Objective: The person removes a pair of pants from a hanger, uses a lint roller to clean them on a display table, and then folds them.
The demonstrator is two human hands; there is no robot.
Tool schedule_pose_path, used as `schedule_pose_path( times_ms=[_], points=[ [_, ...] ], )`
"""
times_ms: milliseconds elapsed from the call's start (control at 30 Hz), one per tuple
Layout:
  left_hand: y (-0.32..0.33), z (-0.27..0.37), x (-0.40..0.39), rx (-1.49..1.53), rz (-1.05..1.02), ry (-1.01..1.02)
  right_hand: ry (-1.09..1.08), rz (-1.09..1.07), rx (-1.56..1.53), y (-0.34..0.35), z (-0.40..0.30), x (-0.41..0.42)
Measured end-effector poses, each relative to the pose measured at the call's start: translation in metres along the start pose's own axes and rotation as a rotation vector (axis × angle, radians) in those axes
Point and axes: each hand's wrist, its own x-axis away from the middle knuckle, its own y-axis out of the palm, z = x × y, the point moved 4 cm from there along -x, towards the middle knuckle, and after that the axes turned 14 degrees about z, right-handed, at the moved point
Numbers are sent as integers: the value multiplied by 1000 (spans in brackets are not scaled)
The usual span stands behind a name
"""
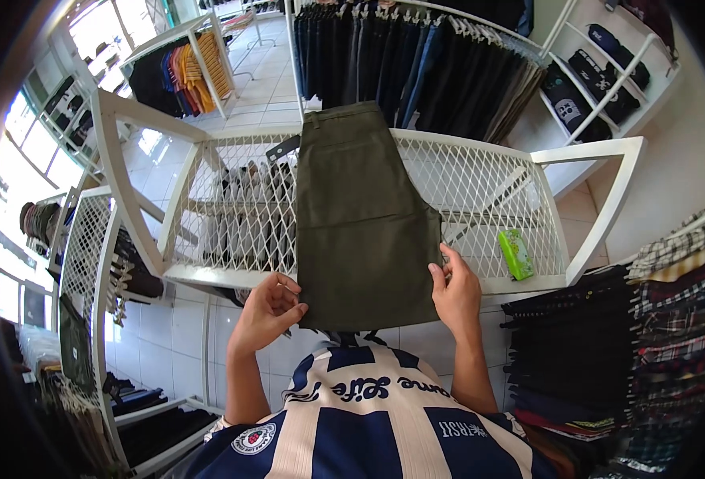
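Dark olive-green shorts (358,197), folded in half lengthwise, lie flat on a white metal mesh table (418,141). The waistband points away from me, and the leg hems hang past the table's near edge. A dark hang tag (283,148) sticks out at their upper left. My left hand (270,311) is at the lower left edge of the fabric, fingers loosely curled, thumb tip against the cloth. At the right edge is my right hand (457,290), thumb and fingers apart, with no cloth gripped between them.
A bright green packet (515,254) rests on the mesh to the right. Trousers (376,60) hang on a rack behind the table. Folded plaid shirts (682,323) and dark garments (568,341) are close on my right. Another mesh rack (92,239) stands to the left.
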Motion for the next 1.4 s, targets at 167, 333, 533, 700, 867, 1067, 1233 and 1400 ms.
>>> schedule_pose_path(
  times_ms=[167,333,533,700,867,1067,1233,1400],
  points=[
    [6,0,17,-233,103,80,-133,186,130,-34,19,-6],
    [18,18,15,-476,477,484,-298,498,607,-53,89,-35],
    [35,30,-9,-627,397,783,-128,244,384,-53,84,-41],
    [40,18,-21,-834,248,809,-502,47,-143,1,-52,27],
    [44,-1,-32,-962,243,792,-644,-48,-7,40,-67,45],
    [49,13,-30,-992,198,753,-326,283,327,10,-18,-52],
    [46,6,-31,-1008,223,776,-625,-35,-68,55,-84,7],
    [48,12,-30,-1002,210,769,-285,232,252,43,-16,-88]
  ],
)
